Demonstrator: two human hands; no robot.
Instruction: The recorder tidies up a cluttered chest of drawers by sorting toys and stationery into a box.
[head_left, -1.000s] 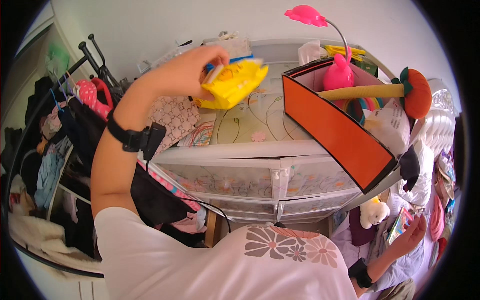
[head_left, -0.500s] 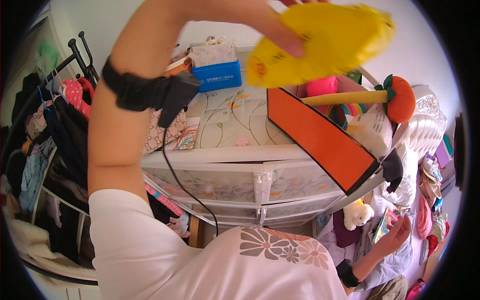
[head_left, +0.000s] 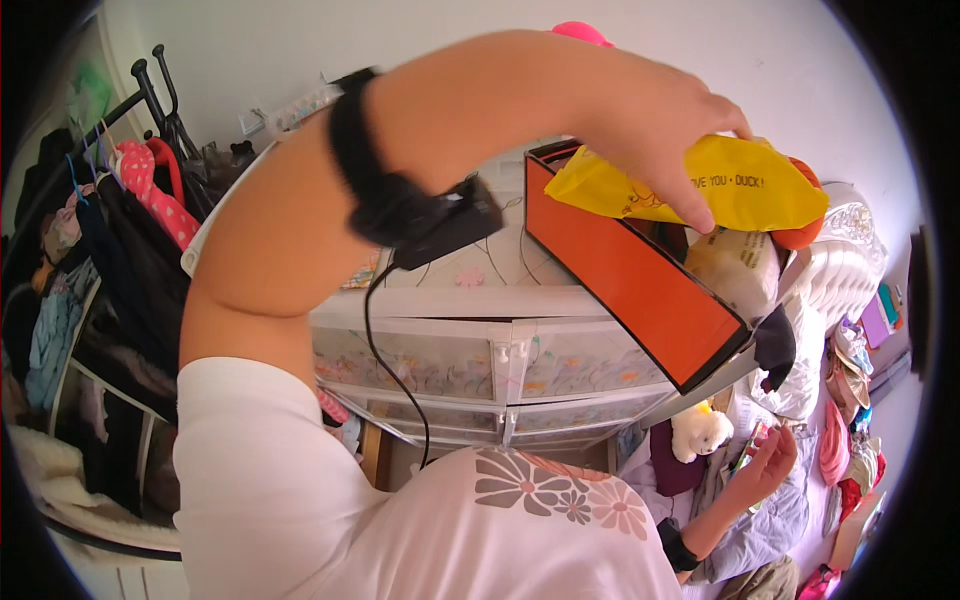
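Over the orange box (head_left: 640,285) on the drawer unit (head_left: 480,350) — left hand (head_left: 650,130) pinching a yellow packet (head_left: 740,185), held just above the open top. Right hand (head_left: 765,470) low by the lap, loosely curled round something small; unclear what. Placing step; next, probably lower and release.

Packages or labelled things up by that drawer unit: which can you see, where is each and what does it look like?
Yellow packet: soft flat pouch with dark print, gripped in the left hand above the orange box.
Orange box: open, black-edged, tilted on the drawer unit.
Small colourful flat item: in the right hand, lower right; too small to tell more.
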